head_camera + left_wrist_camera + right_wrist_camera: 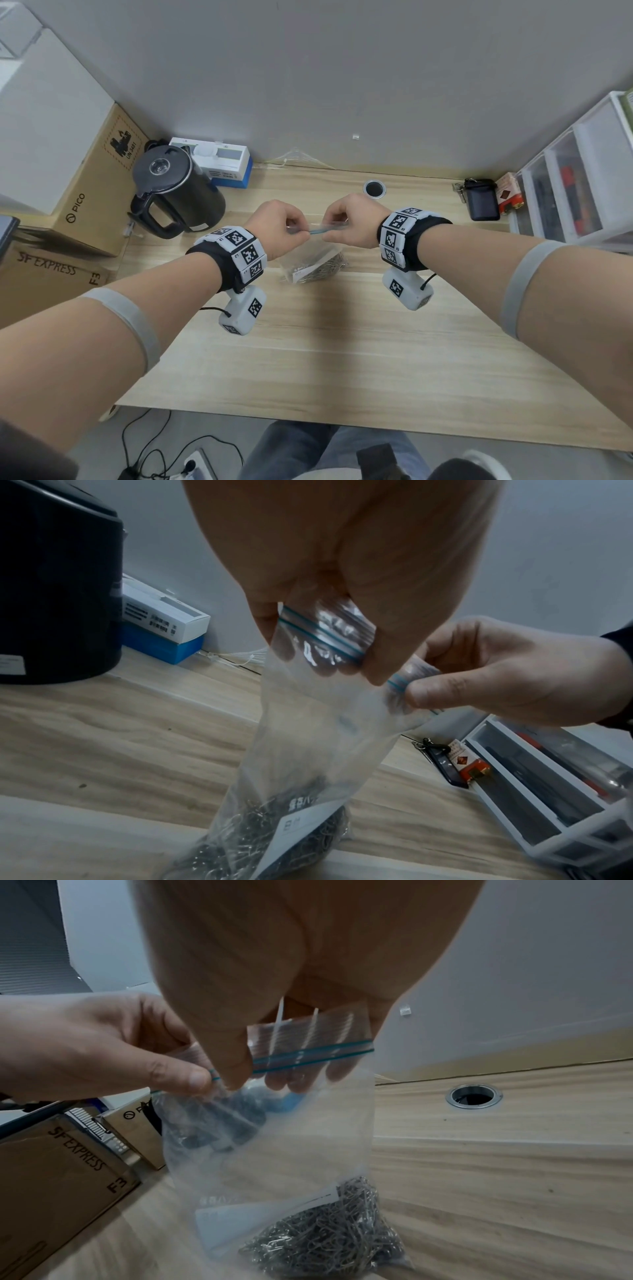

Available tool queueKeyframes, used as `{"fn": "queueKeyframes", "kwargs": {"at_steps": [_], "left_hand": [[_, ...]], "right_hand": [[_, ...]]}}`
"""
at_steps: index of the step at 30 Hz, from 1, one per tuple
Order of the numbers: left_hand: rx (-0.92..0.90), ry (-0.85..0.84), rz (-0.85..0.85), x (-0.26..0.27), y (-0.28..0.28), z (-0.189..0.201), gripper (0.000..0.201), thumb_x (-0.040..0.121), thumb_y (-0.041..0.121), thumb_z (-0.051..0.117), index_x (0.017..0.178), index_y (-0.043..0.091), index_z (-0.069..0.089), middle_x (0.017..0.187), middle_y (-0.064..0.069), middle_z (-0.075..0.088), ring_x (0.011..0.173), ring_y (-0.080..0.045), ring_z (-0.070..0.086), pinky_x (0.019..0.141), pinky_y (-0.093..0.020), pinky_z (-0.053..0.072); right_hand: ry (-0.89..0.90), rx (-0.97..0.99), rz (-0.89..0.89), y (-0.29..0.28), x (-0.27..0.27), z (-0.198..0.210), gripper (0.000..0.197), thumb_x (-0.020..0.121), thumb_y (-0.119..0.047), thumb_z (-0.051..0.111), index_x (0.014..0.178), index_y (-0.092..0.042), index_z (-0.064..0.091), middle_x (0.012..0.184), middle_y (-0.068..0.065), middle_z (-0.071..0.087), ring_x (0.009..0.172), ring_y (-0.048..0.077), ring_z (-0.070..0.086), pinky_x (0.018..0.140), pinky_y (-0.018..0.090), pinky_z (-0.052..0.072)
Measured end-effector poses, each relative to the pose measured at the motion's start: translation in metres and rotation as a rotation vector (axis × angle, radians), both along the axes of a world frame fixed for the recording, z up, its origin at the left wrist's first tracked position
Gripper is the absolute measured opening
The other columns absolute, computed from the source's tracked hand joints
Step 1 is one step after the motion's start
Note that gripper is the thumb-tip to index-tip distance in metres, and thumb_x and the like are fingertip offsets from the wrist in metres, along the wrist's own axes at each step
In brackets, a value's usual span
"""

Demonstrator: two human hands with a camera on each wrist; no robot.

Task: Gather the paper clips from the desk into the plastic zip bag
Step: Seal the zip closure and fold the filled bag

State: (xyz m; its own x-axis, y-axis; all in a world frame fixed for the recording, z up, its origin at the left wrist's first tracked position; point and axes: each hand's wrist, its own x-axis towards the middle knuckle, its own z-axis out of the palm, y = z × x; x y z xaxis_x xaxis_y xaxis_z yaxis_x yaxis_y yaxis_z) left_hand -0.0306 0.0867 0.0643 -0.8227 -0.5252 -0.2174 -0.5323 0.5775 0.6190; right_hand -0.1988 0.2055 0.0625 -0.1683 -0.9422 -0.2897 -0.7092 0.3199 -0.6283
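A clear plastic zip bag [313, 253] [318, 737] [274, 1150] hangs upright over the wooden desk [342, 342], its bottom resting on the desk. A mass of silver paper clips [322, 269] [274, 840] [325, 1234] fills its bottom beside a white label. My left hand [277, 228] [342, 588] [103, 1047] and right hand [349, 222] [496, 669] [274, 974] both pinch the blue-striped zip strip [322, 230] [325, 637] [308, 1053] at the top, thumbs and fingers close together near its middle. No loose clips show on the desk.
A black kettle [174, 195] and a white-and-blue box [219, 161] stand at the back left beside cardboard boxes [96, 192]. A cable hole [374, 188] lies behind the hands. A black pouch [481, 202] and white drawer unit [575, 185] sit at the right.
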Motion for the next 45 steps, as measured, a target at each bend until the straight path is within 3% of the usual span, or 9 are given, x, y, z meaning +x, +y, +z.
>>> {"fn": "queueKeyframes", "kwargs": {"at_steps": [5,10,16,23,28,33,36,40,45], "left_hand": [[0.023,-0.023,0.022,0.001,-0.002,0.001,0.005,0.079,0.017,0.074,0.076,0.02,0.076,0.073,0.004,0.068,0.069,-0.004,0.056,0.063,-0.013,0.042],[0.012,-0.03,0.022,0.002,-0.001,0.002,0.007,0.079,0.015,0.077,0.074,0.02,0.075,0.072,0.003,0.068,0.066,-0.005,0.055,0.057,-0.002,0.037],[0.018,-0.028,0.035,-0.001,0.0,0.002,0.005,0.077,0.017,0.078,0.075,0.021,0.076,0.076,-0.003,0.071,0.07,-0.012,0.058,0.063,-0.017,0.044],[0.077,-0.017,0.048,-0.004,0.001,0.0,0.002,0.079,0.019,0.075,0.078,0.02,0.076,0.073,-0.003,0.07,0.067,-0.011,0.058,0.066,-0.028,0.05],[0.036,-0.048,-0.006,-0.006,0.001,0.0,0.012,0.085,0.022,0.071,0.076,0.015,0.074,0.073,-0.006,0.069,0.071,-0.022,0.062,0.072,-0.036,0.052],[-0.02,-0.073,-0.025,-0.01,0.002,0.0,0.015,0.086,0.022,0.07,0.072,0.021,0.068,0.063,0.006,0.059,0.066,-0.018,0.054,0.066,-0.03,0.046],[-0.045,-0.09,-0.035,-0.011,0.004,-0.001,0.016,0.086,0.024,0.069,0.071,0.02,0.068,0.064,0.001,0.06,0.067,-0.022,0.055,0.065,-0.032,0.048],[-0.042,-0.098,-0.029,-0.012,0.004,-0.001,0.014,0.087,0.026,0.069,0.073,0.021,0.069,0.063,0.004,0.06,0.068,-0.021,0.056,0.066,-0.032,0.048],[-0.056,-0.107,-0.038,-0.008,-0.002,0.0,0.013,0.088,0.024,0.068,0.08,0.016,0.074,0.072,0.0,0.066,0.077,-0.024,0.061,0.074,-0.033,0.052]], "right_hand": [[-0.024,-0.013,-0.007,-0.003,0.003,-0.001,0.003,0.083,-0.026,0.073,0.086,-0.025,0.072,0.08,-0.009,0.068,0.077,0.011,0.063,0.077,0.03,0.054],[-0.031,-0.009,-0.009,-0.003,0.006,0.0,0.004,0.082,-0.029,0.075,0.082,-0.028,0.071,0.081,-0.007,0.07,0.079,0.013,0.066,0.079,0.035,0.057],[0.002,-0.021,-0.001,-0.005,0.007,0.001,0.004,0.083,-0.027,0.073,0.081,-0.029,0.069,0.077,-0.012,0.065,0.078,0.013,0.063,0.078,0.035,0.056],[0.052,-0.019,0.008,-0.01,0.008,-0.003,0.002,0.084,-0.026,0.07,0.082,-0.026,0.069,0.074,-0.01,0.062,0.073,0.014,0.058,0.07,0.03,0.05],[0.032,-0.006,0.02,-0.013,0.01,-0.003,0.005,0.082,-0.028,0.068,0.079,-0.028,0.065,0.077,-0.008,0.064,0.077,0.018,0.062,0.074,0.038,0.056],[0.055,0.008,0.023,-0.013,0.007,-0.004,0.006,0.082,-0.032,0.07,0.085,-0.028,0.069,0.08,-0.009,0.065,0.08,0.019,0.064,0.075,0.037,0.056],[0.09,0.012,0.045,-0.013,0.006,-0.005,0.006,0.085,-0.031,0.068,0.088,-0.026,0.07,0.078,-0.008,0.064,0.077,0.018,0.061,0.075,0.035,0.055],[0.078,0.018,0.028,-0.013,0.003,-0.006,0.008,0.084,-0.036,0.069,0.086,-0.028,0.071,0.08,-0.009,0.067,0.08,0.017,0.064,0.075,0.034,0.055],[0.061,0.054,0.003,-0.005,-0.016,-0.005,0.005,0.086,-0.03,0.07,0.086,-0.025,0.071,0.081,-0.013,0.066,0.083,0.01,0.064,0.082,0.031,0.055]]}}
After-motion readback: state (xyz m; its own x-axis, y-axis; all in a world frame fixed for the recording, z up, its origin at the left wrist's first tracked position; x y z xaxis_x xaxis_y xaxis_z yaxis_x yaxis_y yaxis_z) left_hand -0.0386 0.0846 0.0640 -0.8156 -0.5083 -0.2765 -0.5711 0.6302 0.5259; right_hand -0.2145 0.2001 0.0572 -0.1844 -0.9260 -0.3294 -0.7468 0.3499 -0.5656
